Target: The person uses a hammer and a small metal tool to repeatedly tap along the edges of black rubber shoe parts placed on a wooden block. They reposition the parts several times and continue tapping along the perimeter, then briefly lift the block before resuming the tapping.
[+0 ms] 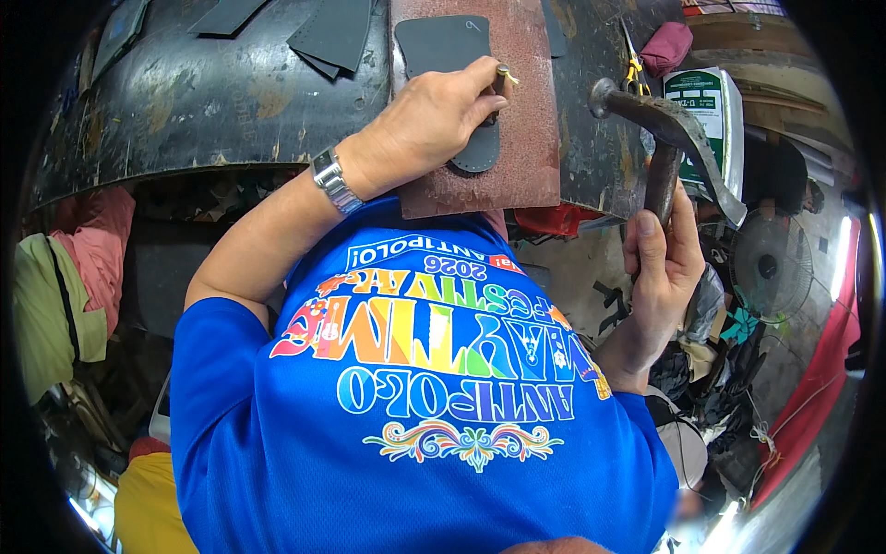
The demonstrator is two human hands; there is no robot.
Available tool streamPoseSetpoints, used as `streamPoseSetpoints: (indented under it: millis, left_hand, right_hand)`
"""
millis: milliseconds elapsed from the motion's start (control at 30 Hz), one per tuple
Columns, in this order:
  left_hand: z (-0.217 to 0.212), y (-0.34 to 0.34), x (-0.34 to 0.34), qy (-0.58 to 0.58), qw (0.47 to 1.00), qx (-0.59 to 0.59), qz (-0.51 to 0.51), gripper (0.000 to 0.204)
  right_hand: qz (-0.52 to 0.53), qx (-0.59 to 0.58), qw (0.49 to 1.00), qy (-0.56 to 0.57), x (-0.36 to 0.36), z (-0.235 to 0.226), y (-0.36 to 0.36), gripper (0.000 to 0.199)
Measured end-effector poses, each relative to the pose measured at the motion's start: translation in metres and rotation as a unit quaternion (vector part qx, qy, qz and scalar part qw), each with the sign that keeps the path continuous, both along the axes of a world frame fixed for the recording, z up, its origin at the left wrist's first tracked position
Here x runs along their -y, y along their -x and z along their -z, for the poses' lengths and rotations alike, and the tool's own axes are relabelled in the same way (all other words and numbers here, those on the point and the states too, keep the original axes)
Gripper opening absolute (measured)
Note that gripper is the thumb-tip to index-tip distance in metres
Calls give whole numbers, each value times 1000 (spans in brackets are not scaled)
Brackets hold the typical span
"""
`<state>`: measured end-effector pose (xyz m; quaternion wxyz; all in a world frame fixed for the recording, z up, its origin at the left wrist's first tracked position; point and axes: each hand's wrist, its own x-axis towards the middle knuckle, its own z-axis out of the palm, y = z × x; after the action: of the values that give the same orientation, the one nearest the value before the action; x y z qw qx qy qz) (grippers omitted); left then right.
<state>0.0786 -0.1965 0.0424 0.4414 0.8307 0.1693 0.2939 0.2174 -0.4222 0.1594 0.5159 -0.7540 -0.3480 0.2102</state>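
A dark grey, sole-shaped sheet piece (443, 44) lies on a reddish-brown board (528, 152). Its middle is covered by my left hand (426, 115), and small holes dot the rounded near end. Between the thumb and fingers of that hand stands a short metal hand punch (501, 83), upright over the piece; its lower tip is hidden. My right hand (666, 245) is closed round the handle of a hammer (681, 129). The hammer's head is raised to the right of the board, apart from the punch, with a round face at one end and a long curved peen.
More dark cut pieces (334, 35) lie on the worn black table (221, 115) at the far left. Scissors with yellow handles (634, 74), a maroon pouch (666, 48) and a white-and-green container (724, 120) are at the right. A fan (771, 263) stands beyond.
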Motion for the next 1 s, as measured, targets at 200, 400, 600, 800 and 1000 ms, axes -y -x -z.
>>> streamPoseSetpoints:
  millis: [200,400,600,800,1000]
  left_hand:
    - [0,1,5,-74,997,25,8,17]
    - [-4,1,15,-182,982,32,27,16]
    - [-4,1,-4,42,999,-10,3,15]
    - [1,5,1,-19,999,19,24,15]
    - [-3,3,4,-101,993,44,37,15]
  right_hand:
    - [-1,78,996,-48,-9,-13,5,48]
    - [-147,213,959,-115,-14,9,-2,44]
    - [-60,116,988,87,2,18,-10,44]
    - [-3,51,998,24,1,12,3,45]
    - [-59,64,981,-171,-2,-5,4,47]
